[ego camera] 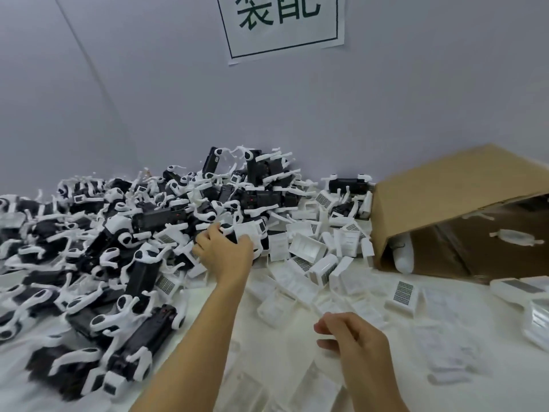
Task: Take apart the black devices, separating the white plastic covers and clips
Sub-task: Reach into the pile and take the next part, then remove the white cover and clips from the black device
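Left hand (pixel 224 254) stretched forward into the edge of a big heap of black box-shaped devices with white plastic clips (pixel 124 242), fingers curled over one black device with a white cover (pixel 237 233); whether firmly gripped or only touched, cannot tell. Right hand (pixel 353 337) lower and nearer, fingers loosely curled, seemingly on a small white plastic piece (pixel 328 343), blurred. Loose white rectangular plastic covers (pixel 309 248) scattered over the white tabletop (pixel 208 298) right of the heap. Brown cardboard box (pixel 451 185) tipped on its side at far right, open toward the covers. White paper sign with green characters (pixel 282 22) on the grey wall.
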Demonstrator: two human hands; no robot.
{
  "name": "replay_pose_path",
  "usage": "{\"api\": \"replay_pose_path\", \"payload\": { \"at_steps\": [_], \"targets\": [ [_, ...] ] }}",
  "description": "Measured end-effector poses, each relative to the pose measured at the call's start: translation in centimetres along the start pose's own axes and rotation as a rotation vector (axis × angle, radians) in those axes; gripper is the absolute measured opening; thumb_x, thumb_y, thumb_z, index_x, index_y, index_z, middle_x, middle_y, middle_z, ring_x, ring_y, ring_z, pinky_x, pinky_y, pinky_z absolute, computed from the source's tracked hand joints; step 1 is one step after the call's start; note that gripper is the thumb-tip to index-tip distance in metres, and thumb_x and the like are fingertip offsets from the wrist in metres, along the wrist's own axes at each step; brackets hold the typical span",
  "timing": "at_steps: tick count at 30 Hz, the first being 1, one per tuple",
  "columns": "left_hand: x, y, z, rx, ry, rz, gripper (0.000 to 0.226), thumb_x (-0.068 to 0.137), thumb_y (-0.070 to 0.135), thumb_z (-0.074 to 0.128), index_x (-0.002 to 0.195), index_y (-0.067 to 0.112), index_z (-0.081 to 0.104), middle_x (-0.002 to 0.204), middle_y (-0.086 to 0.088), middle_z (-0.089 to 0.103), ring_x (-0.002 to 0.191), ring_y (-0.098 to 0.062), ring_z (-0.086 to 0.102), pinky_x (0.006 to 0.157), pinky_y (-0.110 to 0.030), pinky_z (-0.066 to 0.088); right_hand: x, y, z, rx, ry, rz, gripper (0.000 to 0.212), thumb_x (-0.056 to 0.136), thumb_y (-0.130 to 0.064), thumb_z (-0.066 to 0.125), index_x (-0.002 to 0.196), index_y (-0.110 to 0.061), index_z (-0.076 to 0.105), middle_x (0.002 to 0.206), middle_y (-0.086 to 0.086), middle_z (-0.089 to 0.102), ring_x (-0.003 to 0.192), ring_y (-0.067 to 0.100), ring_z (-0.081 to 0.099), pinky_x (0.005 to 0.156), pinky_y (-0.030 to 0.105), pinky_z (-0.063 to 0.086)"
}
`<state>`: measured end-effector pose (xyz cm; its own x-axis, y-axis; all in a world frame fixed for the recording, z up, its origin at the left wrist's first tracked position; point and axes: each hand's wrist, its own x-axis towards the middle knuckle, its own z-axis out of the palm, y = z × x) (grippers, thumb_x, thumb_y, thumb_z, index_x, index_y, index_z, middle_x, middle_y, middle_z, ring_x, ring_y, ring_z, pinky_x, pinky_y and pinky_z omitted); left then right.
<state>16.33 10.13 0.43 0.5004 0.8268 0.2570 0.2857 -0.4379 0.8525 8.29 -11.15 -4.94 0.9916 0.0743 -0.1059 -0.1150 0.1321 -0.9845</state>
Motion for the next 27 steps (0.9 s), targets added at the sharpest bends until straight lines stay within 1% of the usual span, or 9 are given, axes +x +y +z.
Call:
{"api": "replay_pose_path", "payload": {
  "at_steps": [3,7,12,14,18,21,23,25,27],
  "targets": [
    [2.6,-0.6,-0.2,0.331,-0.055,0.242,0.053,0.091,0.018,0.055,0.144,0.017,0.049,0.155,-0.009,0.036,0.144,-0.031,0.022,0.115,-0.05,0.022,0.1,0.0,0.1,-0.007,-0.005,-0.009,0.027,0.092,-0.012,0.068,0.066,-0.012,0.074,0.074,0.002,0.076,0.067,0.018,0.073,0.076,0.037,0.055],
    [5.3,0.2,-1.4,0.48,-0.358,0.203,0.052,0.088,0.035,0.052,0.138,0.022,0.057,0.143,-0.01,0.053,0.14,-0.033,0.034,0.116,-0.05,0.025,0.5,0.3,0.4,-0.02,-0.001,-0.031,0.031,0.092,-0.009,0.068,0.062,-0.012,0.073,0.071,0.002,0.076,0.066,0.015,0.071,0.07,0.03,0.054],
    [6.4,1.2,-3.7,0.444,-0.555,0.347,0.053,0.076,0.05,0.04,0.091,0.004,0.064,0.103,-0.015,0.062,0.103,-0.039,0.06,0.093,-0.048,0.047,0.5,0.3,0.7,-0.03,0.002,-0.046,0.036,0.09,-0.007,0.069,0.056,-0.015,0.071,0.068,0.003,0.075,0.062,0.016,0.071,0.071,0.033,0.055],
    [6.6,0.9,-4.2,0.42,-0.602,0.374,0.052,0.08,0.051,0.042,0.092,0.006,0.064,0.104,-0.016,0.058,0.101,-0.037,0.058,0.091,-0.049,0.046,0.6,0.4,0.7,-0.033,0.0,-0.052,0.035,0.09,-0.007,0.069,0.056,-0.014,0.071,0.069,0.003,0.075,0.063,0.016,0.071,0.072,0.033,0.056],
    [7.6,1.2,-4.8,0.185,-0.739,0.096,0.059,0.079,0.056,0.045,0.105,0.01,0.07,0.107,-0.011,0.068,0.09,-0.027,0.063,0.066,-0.036,0.052,0.6,0.4,0.6,-0.025,-0.014,-0.048,0.032,0.091,-0.008,0.069,0.06,-0.012,0.071,0.069,0.001,0.075,0.064,0.016,0.071,0.063,0.021,0.051],
    [8.1,1.7,-5.0,0.223,-0.683,0.112,0.035,0.104,0.038,0.043,0.107,0.019,0.072,0.104,-0.008,0.071,0.078,-0.019,0.064,0.05,-0.027,0.052,0.5,0.4,0.5,-0.036,-0.021,-0.051,0.03,0.092,-0.01,0.068,0.062,-0.013,0.072,0.069,0.0,0.075,0.063,0.014,0.07,0.059,0.015,0.049],
    [7.6,1.4,-5.2,0.456,-0.787,0.324,0.02,0.099,0.043,0.056,0.099,0.028,0.069,0.087,0.001,0.065,0.061,-0.008,0.06,0.047,-0.019,0.05,0.4,0.4,0.4,-0.046,-0.022,-0.048,0.029,0.092,-0.011,0.068,0.063,-0.014,0.072,0.07,-0.001,0.075,0.064,0.012,0.07,0.062,0.019,0.05],
    [6.1,1.2,-4.8,0.81,-0.996,0.41,0.031,0.086,0.053,0.072,0.107,0.031,0.063,0.094,0.006,0.058,0.073,-0.007,0.058,0.058,-0.021,0.051,0.4,0.4,0.5,-0.05,-0.026,-0.043,0.028,0.092,-0.012,0.068,0.064,-0.014,0.072,0.071,-0.002,0.075,0.064,0.012,0.071,0.065,0.023,0.051],
    [4.6,1.2,-3.2,1.082,-0.967,0.484,0.047,0.075,0.058,0.079,0.104,0.028,0.058,0.104,0.003,0.05,0.094,-0.016,0.049,0.079,-0.031,0.05,0.4,0.4,0.4,-0.051,-0.025,-0.041,0.028,0.092,-0.013,0.068,0.065,-0.014,0.073,0.071,-0.002,0.076,0.065,0.012,0.071,0.065,0.023,0.051]
  ]
}}
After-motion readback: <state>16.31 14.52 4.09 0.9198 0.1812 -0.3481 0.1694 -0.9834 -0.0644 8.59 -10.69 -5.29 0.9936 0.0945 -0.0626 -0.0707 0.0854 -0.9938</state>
